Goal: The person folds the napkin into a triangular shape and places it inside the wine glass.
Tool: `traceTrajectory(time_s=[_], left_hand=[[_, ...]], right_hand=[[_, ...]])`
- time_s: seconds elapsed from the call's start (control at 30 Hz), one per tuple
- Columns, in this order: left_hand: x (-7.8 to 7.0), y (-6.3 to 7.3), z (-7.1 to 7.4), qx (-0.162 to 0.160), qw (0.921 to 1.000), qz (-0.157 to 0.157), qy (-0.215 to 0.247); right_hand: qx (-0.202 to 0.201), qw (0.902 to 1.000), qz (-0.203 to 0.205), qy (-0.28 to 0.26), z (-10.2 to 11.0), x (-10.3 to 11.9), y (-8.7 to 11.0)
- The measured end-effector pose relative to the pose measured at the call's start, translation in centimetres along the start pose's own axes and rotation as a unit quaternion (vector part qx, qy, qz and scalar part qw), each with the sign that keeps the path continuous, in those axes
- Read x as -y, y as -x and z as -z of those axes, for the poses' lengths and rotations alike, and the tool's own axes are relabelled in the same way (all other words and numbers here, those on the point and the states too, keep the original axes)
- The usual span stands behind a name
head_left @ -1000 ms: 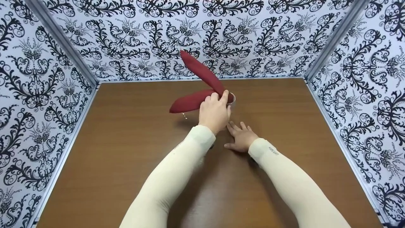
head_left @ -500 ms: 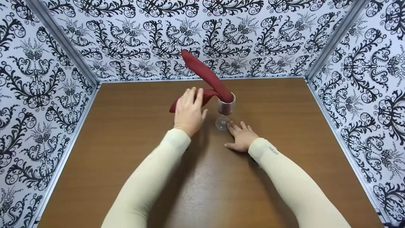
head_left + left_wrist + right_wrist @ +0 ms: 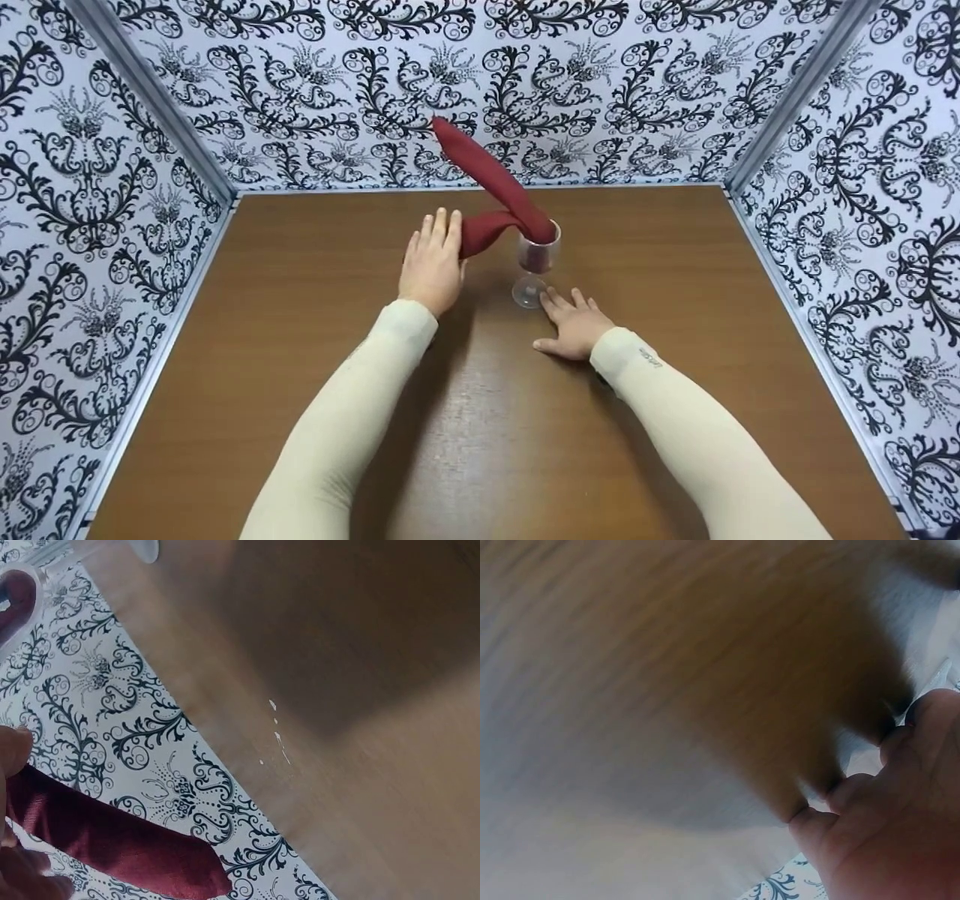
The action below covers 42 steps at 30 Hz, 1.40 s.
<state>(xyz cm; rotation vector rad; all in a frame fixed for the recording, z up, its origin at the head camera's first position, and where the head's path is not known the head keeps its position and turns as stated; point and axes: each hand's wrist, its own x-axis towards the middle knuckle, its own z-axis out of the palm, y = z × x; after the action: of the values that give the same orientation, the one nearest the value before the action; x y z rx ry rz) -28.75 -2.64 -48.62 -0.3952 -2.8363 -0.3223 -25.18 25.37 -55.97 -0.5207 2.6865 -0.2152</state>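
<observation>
A red rolled cloth napkin (image 3: pixel 487 176) stands in a stemmed wine glass (image 3: pixel 538 255). One end rises up and to the left; the other leans out left over the rim. My left hand (image 3: pixel 433 262), fingers straight, lies against this lower end and hides its tip in the head view. In the left wrist view the napkin end (image 3: pixel 120 844) reaches past the thumb and fingers at the left edge. My right hand (image 3: pixel 576 326) rests spread on the table, its fingertips at the glass's foot. The right wrist view shows the fingers of the right hand (image 3: pixel 900 825) only in part.
The brown wooden table (image 3: pixel 510 450) is bounded by patterned black-and-white walls (image 3: pixel 300 90) at the back and both sides. Metal rails (image 3: pixel 161 112) run up the corners.
My left hand has moved left from the glass rim to the napkin's lower end, uncovering the glass. The right hand stays on the table by the glass's foot.
</observation>
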Motion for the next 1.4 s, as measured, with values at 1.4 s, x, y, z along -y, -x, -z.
traceTrajectory(time_s=[1.4], left_hand=[[0.5,-0.3,-0.6,0.002,0.995,-0.1,0.003]], right_hand=[[-0.193,0.9415,0.275,0.028,14.7,10.8,2.7]])
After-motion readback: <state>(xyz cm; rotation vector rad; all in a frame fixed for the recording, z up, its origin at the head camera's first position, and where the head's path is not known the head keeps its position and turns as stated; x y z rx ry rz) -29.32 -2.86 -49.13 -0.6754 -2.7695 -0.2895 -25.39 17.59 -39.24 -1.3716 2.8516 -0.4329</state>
